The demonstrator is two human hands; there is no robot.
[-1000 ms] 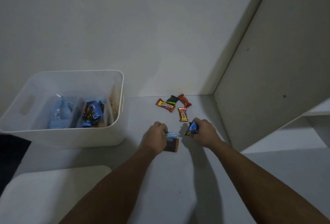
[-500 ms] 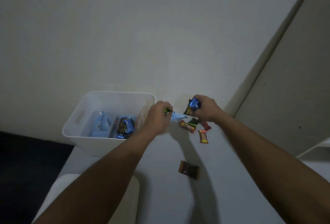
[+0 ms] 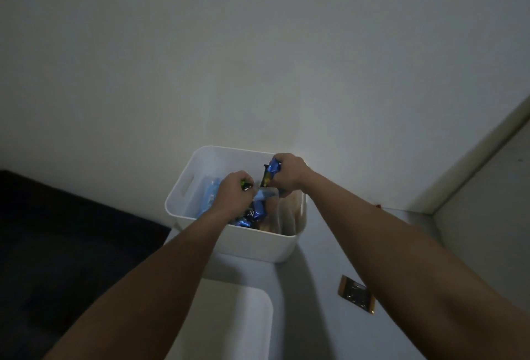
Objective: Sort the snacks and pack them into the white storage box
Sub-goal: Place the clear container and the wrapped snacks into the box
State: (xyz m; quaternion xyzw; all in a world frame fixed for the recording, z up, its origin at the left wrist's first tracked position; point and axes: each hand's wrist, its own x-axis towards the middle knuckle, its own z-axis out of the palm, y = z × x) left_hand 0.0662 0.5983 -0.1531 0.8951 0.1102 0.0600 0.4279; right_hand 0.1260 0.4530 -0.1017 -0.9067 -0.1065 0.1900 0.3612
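Note:
The white storage box (image 3: 258, 247) stands against the wall, with blue-wrapped snacks (image 3: 255, 213) inside it. Both hands hover over its opening. My left hand (image 3: 233, 193) grips a light blue snack packet (image 3: 265, 194) with a green-and-black end showing at the knuckles. My right hand (image 3: 291, 173) pinches a dark blue snack wrapper (image 3: 271, 171) above the box's far right corner. A brown snack packet (image 3: 355, 293) lies on the white surface to the right, partly behind my right forearm.
A white lid or tray (image 3: 241, 322) lies in front of the box. A dark area (image 3: 71, 245) drops off to the left. A slanted white panel (image 3: 487, 187) closes the right side. A small red bit of wrapper (image 3: 378, 206) peeks past my right arm.
Both hands have carried their snacks left from the table to above the box opening. The view has swung left, so the red snacks are mostly out of sight.

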